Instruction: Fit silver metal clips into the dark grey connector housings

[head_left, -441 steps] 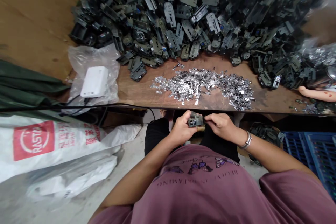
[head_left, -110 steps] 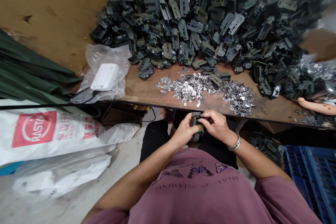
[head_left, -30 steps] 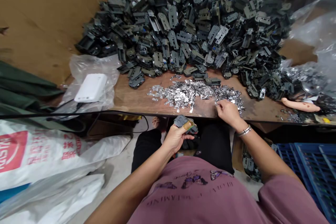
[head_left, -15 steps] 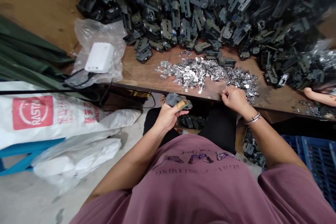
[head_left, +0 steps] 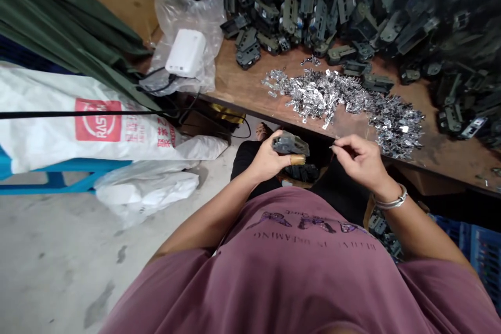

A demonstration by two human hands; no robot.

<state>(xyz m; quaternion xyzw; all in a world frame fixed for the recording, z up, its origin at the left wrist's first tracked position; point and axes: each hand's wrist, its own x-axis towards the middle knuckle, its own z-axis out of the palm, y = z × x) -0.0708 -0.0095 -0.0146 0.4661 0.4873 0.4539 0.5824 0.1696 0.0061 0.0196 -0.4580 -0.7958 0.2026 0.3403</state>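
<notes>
- Head view: left hand point(head_left: 266, 159) grips a gray plastic housing point(head_left: 289, 143) just off the wooden bench point(head_left: 238, 81)
- Right hand point(head_left: 360, 160) has lifted off the silver clip pile point(head_left: 344, 95), fingers point(head_left: 344, 148) pinched, maybe on a tiny clip, hard to tell

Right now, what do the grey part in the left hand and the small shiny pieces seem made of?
The grey part in the left hand looks like moulded plastic, dull and even. The shiny pieces on the wooden bench look like thin stamped metal, bright and sharp-edged; the alloy is unclear.
</notes>
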